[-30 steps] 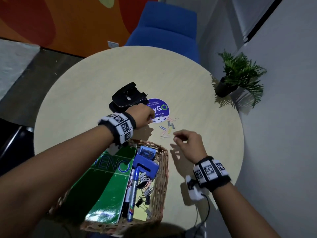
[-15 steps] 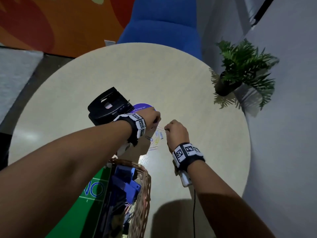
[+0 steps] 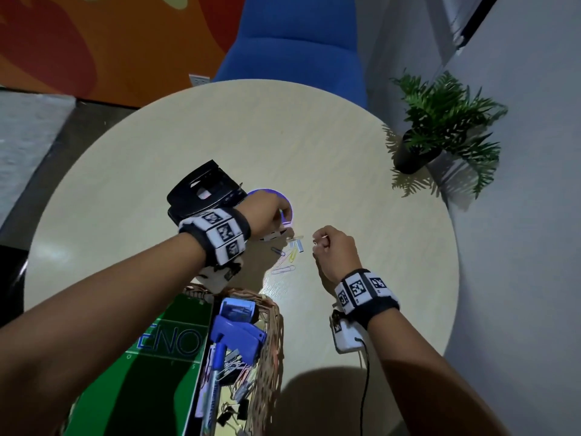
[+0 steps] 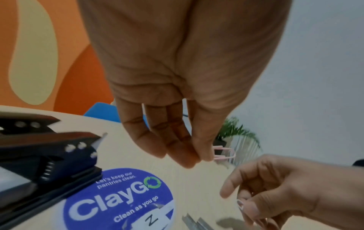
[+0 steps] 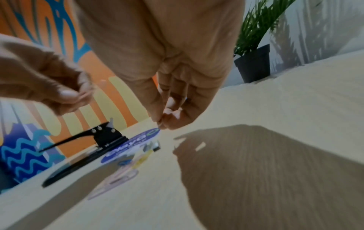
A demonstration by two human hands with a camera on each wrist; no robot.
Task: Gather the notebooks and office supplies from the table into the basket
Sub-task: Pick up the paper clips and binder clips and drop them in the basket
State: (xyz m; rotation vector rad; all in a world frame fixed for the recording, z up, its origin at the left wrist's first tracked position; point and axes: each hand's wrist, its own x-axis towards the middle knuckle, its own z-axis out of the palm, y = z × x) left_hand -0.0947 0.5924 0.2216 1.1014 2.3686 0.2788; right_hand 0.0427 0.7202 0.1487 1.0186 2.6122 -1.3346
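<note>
Several coloured paper clips [image 3: 290,251] lie loose on the round table [image 3: 345,158], in front of a black hole punch [image 3: 202,191]. My left hand [image 3: 281,221] hovers over them and pinches a pink paper clip [image 4: 224,153] between thumb and fingers [image 4: 187,157]. My right hand [image 3: 317,243] is just right of the pile, fingers curled, pinching a pale paper clip [image 4: 240,203]. The wicker basket [image 3: 272,341] stands at the near edge. It holds a green notebook [image 3: 157,357], a blue stapler [image 3: 239,335], pens and binder clips.
A round purple sticker [image 4: 118,199] is stuck to the table beside the hole punch [image 4: 49,155]. A potted plant [image 3: 440,127] stands at the table's right edge by the wall. A blue chair [image 3: 298,48] is behind the table.
My right hand moved forward to the clip pile and closed on a clip. My left hand stayed over the sticker and holds a pink clip. The head view shifted.
</note>
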